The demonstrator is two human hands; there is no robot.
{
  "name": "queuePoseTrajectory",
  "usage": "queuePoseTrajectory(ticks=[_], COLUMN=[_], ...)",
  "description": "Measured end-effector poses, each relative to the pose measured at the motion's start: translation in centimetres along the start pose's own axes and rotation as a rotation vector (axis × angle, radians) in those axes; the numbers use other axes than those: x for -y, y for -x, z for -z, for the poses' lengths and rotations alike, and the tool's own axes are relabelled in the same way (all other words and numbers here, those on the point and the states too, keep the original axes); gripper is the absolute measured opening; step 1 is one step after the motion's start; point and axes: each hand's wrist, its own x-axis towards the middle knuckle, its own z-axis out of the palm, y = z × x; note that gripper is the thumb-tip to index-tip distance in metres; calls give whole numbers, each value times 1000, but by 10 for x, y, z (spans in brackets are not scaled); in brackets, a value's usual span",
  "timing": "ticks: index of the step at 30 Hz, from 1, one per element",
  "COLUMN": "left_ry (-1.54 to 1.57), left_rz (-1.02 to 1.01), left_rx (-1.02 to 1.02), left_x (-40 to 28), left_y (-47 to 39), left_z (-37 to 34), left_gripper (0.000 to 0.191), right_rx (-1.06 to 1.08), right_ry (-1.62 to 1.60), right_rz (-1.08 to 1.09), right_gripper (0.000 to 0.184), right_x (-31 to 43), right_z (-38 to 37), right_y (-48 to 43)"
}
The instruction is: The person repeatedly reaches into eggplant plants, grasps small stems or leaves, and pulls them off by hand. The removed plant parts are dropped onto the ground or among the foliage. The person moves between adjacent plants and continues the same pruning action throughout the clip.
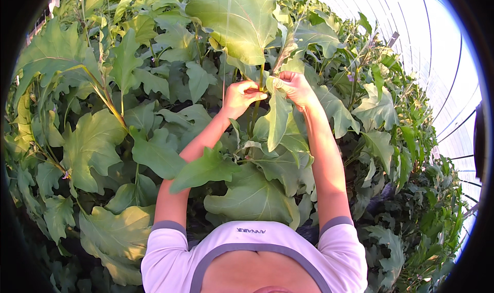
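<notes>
In the head view, an upright eggplant stem rises before me under a broad lobed leaf. My left hand has its thumb and forefinger closed about this stem from the left, the thumb crossing in front. Just to the right, my right hand pinches the upper end of a long narrow leaf, which hangs down below the fingers. The leaf partly hides where it joins the plant. A thin white string runs vertically beside my left hand.
Dense eggplant foliage surrounds both arms, with a large leaf below them and a branching stem at left. Small purple flowers show at right. A translucent plastic tunnel wall with curved hoops bounds the right side.
</notes>
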Motion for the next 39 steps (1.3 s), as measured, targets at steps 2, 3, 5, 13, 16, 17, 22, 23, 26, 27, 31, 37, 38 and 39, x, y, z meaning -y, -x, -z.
queuePoseTrajectory(ticks=[2,3,5,13,16,17,22,23,26,27,31,37,38,39], left_ry=[126,196,218,58,71,30,-213,-247,-178,-145,53,133,117,107], left_rz=[15,2,75,-44,39,18,92,103,205,267,229,140,155,168], left_rx=[26,17,-22,75,192,275,609,655,658,655,410,150,72,10], left_x=[-4,-5,-8,-9,-21,-24,-53,-61,-58,-57,-24,-9,-3,1], left_y=[4,5,9,9,7,4,-17,-20,-29,-31,-26,-4,5,10], left_z=[-3,-3,-2,5,14,20,35,33,32,30,38,38,41,38], left_gripper=[22,29,34,30,31,33,35,32,24,24,12,6,7,8], right_rx=[43,71,122,48,21,10,-152,-166,-191,-221,-391,-707,-705,-567], right_ry=[-148,-222,-412,-502,-402,-185,254,304,337,205,101,62,57,133], right_rz=[-65,-98,-139,-218,-238,-107,131,117,117,69,61,397,484,643], right_gripper=[31,29,23,18,27,29,33,31,27,26,25,10,10,9], right_x=[-20,-17,-13,-77,-93,-94,-71,-65,-52,-55,-26,-31,-33,-34], right_z=[11,8,1,-35,-34,-32,-36,-34,-24,-19,-16,-37,-47,-49], right_y=[-10,-9,3,39,48,49,69,77,101,110,160,215,221,228])
